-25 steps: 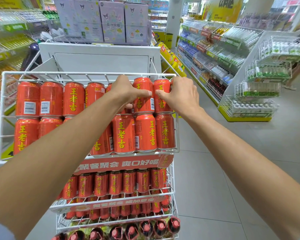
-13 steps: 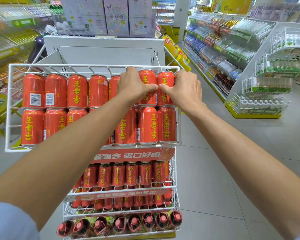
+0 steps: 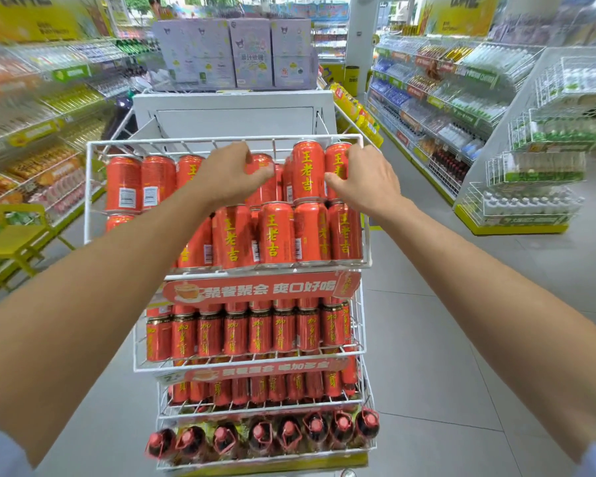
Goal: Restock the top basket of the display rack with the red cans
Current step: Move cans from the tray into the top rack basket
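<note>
The white wire top basket of the display rack holds red cans with yellow characters, stacked in two rows. My left hand curls over an upper-row can near the middle, thumb on its front. My right hand grips the rightmost upper can at the basket's right corner. One upright can stands between my hands. The lower row fills the front right. Two upper cans at the left show barcodes. My left forearm hides the lower left cans.
Below are two more baskets of red cans and a bottom tier of red-capped bottles. Purple cartons stand behind the rack. A yellow stool is at the left. Drink shelves and white wire racks line the right aisle.
My hands have drawn apart: the left one shifted left onto another upper can, and one upright can now shows between them. The right hand stays on the rightmost can.
</note>
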The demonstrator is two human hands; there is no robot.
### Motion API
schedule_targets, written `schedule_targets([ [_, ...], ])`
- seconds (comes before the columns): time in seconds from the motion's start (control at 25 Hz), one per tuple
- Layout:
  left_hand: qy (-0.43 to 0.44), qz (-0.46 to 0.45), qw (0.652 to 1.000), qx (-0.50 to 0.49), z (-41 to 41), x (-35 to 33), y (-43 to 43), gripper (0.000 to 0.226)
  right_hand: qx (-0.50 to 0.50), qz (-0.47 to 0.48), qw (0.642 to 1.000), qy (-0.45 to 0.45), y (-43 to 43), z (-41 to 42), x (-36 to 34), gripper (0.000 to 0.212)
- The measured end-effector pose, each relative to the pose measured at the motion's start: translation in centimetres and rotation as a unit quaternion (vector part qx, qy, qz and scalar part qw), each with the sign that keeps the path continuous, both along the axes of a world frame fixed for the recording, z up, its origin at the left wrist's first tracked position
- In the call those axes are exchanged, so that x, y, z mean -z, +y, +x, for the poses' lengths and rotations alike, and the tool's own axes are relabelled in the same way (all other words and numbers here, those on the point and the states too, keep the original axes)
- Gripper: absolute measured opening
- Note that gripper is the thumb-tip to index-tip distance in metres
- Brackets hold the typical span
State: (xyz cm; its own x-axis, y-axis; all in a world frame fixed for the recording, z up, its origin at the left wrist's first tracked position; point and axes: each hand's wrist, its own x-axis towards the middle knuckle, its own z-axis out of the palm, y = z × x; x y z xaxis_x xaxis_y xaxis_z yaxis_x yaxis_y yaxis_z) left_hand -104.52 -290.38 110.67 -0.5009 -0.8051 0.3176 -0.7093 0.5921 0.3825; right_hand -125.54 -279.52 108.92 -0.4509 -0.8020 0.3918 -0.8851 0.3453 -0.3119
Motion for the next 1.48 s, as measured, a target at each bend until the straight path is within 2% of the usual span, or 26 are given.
schedule_targets([
  [0.16, -0.154, -0.049, 0.986, 0.048, 6.6, 1.1, 1.8, 0.056, -0.057, 0.055, 0.994, 0.076, 3.5, 5.4, 0.8, 0.061],
  [0.28, -0.187, -0.065, 0.978, 0.063, 11.9, 2.3, 3.8, 0.052, -0.1, 0.084, 0.985, 0.11, 6.2, 10.5, 0.9, 0.065],
  [0.52, -0.275, -0.059, 0.957, 0.067, 22.9, 5.8, 7.4, 0.059, -0.142, 0.136, 0.975, 0.107, 10.1, 21.4, 4.4, 0.069],
  [0.64, -0.278, -0.048, 0.957, 0.065, 25.5, 6.9, 8.5, 0.062, -0.152, 0.152, 0.971, 0.103, 10.6, 24.8, 5.9, 0.07],
  [0.76, -0.243, -0.032, 0.967, 0.069, 26.3, 8.4, 9.2, 0.062, -0.169, 0.155, 0.969, 0.09, 10.0, 27.2, 7.5, 0.068],
  [0.96, -0.246, 0.048, 0.965, 0.082, 25.9, 16.0, 10.8, 0.054, -0.197, 0.192, 0.96, 0.056, 9.4, 29.1, 13.8, 0.067],
  [1.08, -0.252, 0.121, 0.957, 0.074, 26.2, 23.3, 11.9, 0.053, -0.207, 0.235, 0.949, 0.031, 9.5, 29.0, 21.0, 0.066],
  [1.2, -0.252, 0.18, 0.947, 0.086, 27.0, 33.3, 12.5, 0.045, -0.205, 0.276, 0.939, -0.007, 10.3, 28.9, 32.0, 0.064],
  [1.28, -0.262, 0.231, 0.933, 0.082, 27.8, 41.4, 13.0, 0.043, -0.205, 0.323, 0.923, -0.036, 11.1, 29.2, 40.9, 0.063],
  [1.36, -0.272, 0.28, 0.917, 0.086, 28.8, 51.1, 13.3, 0.052, -0.205, 0.373, 0.902, -0.067, 11.9, 29.8, 51.1, 0.061],
  [1.48, -0.281, 0.319, 0.902, 0.082, 30.2, 65.8, 14.2, 0.053, -0.195, 0.425, 0.879, -0.096, 13.3, 30.7, 65.9, 0.057],
])
